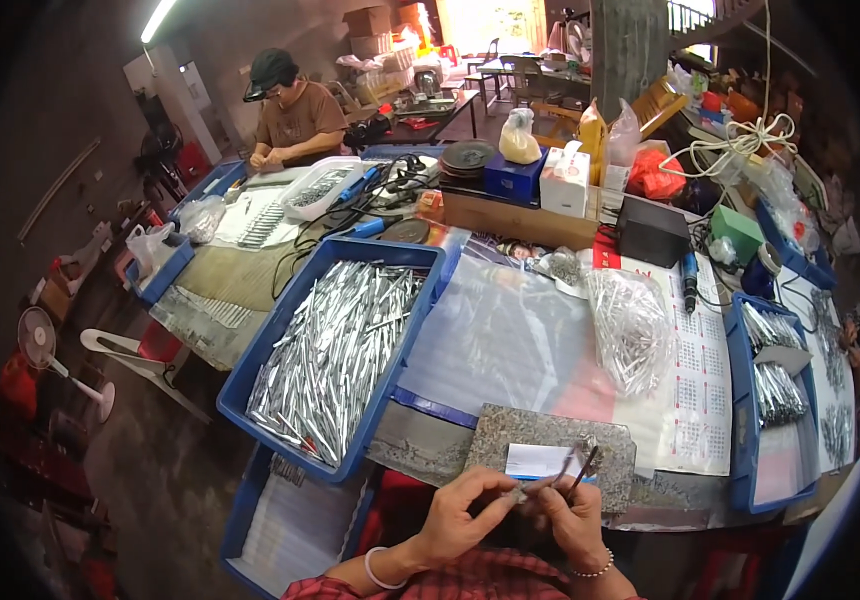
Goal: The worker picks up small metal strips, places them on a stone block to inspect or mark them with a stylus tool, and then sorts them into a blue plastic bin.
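Note:
My left hand point(458, 515) is closed in a pinch, its fingertips on a small piece point(516, 495) too little to make out. Close beside it, my right hand point(572, 520) is closed around a thin dark two-legged tool point(587, 466), whose legs point up and away from me. Both hands are over the near edge of a speckled stone slab point(490, 435). On the slab lies a white card or small box point(540, 460) with a blue edge, partly covered by my fingers. A small silvery bit point(590, 441) shows near the tool's far end.
Left of the slab, a blue tray point(232, 400) holds many slim metal parts. A plastic bag of metal parts point(632, 325) lies ahead right, near a blue bin point(743, 460). A lower blue tray point(240, 540) is beneath. Across the table sits another person point(295, 115).

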### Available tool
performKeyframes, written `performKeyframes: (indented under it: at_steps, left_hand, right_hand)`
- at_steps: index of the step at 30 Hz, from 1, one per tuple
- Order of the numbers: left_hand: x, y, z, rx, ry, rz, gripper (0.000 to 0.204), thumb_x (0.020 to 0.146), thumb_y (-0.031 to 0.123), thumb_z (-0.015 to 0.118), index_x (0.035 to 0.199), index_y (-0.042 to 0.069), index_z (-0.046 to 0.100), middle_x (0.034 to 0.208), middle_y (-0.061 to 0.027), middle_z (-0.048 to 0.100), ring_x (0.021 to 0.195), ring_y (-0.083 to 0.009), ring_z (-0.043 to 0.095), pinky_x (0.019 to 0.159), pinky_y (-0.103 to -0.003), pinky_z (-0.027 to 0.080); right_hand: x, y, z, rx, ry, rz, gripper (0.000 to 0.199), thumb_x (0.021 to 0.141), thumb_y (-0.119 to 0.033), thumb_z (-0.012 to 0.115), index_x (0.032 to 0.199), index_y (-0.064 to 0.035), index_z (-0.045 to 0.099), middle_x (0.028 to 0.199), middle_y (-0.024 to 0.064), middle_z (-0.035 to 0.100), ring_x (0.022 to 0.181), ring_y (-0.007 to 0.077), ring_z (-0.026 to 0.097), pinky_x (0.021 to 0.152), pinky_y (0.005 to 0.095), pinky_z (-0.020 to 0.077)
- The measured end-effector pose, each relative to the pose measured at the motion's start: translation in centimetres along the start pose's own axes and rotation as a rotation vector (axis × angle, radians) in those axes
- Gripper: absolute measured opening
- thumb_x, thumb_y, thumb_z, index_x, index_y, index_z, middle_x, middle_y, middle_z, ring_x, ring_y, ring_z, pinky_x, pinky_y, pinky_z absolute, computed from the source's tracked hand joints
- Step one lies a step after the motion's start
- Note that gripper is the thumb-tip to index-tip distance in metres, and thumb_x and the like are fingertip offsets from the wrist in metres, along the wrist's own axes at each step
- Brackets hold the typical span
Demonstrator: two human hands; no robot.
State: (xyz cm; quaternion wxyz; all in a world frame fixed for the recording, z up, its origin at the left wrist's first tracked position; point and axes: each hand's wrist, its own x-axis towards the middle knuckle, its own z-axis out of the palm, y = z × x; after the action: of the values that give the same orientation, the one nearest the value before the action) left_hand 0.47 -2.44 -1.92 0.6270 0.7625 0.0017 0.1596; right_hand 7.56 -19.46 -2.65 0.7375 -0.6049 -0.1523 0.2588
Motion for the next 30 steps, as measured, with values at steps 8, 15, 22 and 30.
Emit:
performKeyframes:
  at_steps: [8, 15, 22, 30]
  left_hand:
    - [0.3, -1.0, -1.9, -0.62, -0.393, -0.282, 0.03, 0.096, 0.012, 0.059, 0.121, -0.004, 0.058, 0.108, -0.0082, 0.064, 0.099, -0.0125, 0.06, 0.085, -0.024, 0.049]
    - [-0.6, -2.2, -1.7, -0.651, -0.171, -0.278, 0.012, 0.093, 0.004, 0.06, 0.103, -0.002, 0.063, 0.095, -0.0046, 0.065, 0.084, -0.0092, 0.062, 0.077, -0.022, 0.051]
    - [-0.4, -3.0, -2.9, -0.751, 0.075, -0.215, 0.023, 0.093, 0.018, 0.062, 0.095, -0.004, 0.062, 0.085, -0.0136, 0.063, 0.07, -0.0183, 0.06, 0.063, -0.028, 0.051]
    - [-0.8, -4.2, -1.5, -0.822, 0.032, -0.421, 0.022, 0.095, 0.016, 0.06, 0.102, -0.004, 0.062, 0.087, -0.0145, 0.065, 0.071, -0.0183, 0.063, 0.064, -0.027, 0.053]
  right_hand:
    - [-1.8, -0.8, -0.4, 0.323, -0.473, 0.557, 0.028, 0.094, -0.024, 0.061, 0.091, 0.0028, 0.065, 0.074, 0.007, 0.065, 0.053, 0.006, 0.049, 0.048, 0.0196, 0.0383]
    - [-1.2, -0.4, -0.6, 0.068, -0.46, 0.576, 0.022, 0.096, -0.028, 0.06, 0.091, -0.006, 0.062, 0.075, -0.0035, 0.062, 0.061, 0.0021, 0.05, 0.053, 0.0185, 0.0391]
    - [-1.3, -2.0, -3.7, -0.3, -0.324, 0.183, 0.021, 0.091, -0.015, 0.065, 0.106, 0.0002, 0.065, 0.089, 0.0073, 0.07, 0.079, 0.0108, 0.063, 0.071, 0.0267, 0.0503]
    - [-1.6, -3.8, -9.5, -0.479, 0.309, -0.04, 0.012, 0.089, -0.004, 0.063, 0.097, 0.0044, 0.064, 0.077, 0.0027, 0.065, 0.071, 0.0067, 0.059, 0.065, 0.0222, 0.0489]
